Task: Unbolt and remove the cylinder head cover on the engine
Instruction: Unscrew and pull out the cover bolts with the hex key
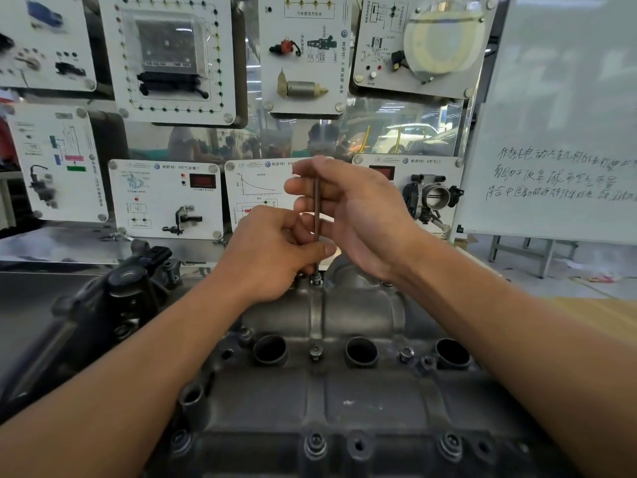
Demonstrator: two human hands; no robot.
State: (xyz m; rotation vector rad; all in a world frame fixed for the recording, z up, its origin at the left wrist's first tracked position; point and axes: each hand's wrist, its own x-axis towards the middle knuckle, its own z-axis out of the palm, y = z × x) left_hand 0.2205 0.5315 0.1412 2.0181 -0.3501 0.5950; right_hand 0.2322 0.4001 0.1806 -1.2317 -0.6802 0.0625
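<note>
The grey metal cylinder head cover (358, 398) fills the lower middle of the head view, with three round holes across it and several bolts along its edges. A thin dark tool shaft (316, 208) stands upright on a bolt (315, 279) at the cover's far edge. My left hand (275, 250) pinches the shaft low down, just above that bolt. My right hand (348, 208) is behind the upper part of the shaft, fingers nearly straight and laid against it. Another bolt (315, 351) sits between two of the holes.
A black bracket-like engine part (113, 305) stands at the cover's left. Behind the engine are white training panels (165, 198) with mounted components, and a whiteboard (551, 160) with handwriting stands at the right. Bolts (450, 443) line the cover's near edge.
</note>
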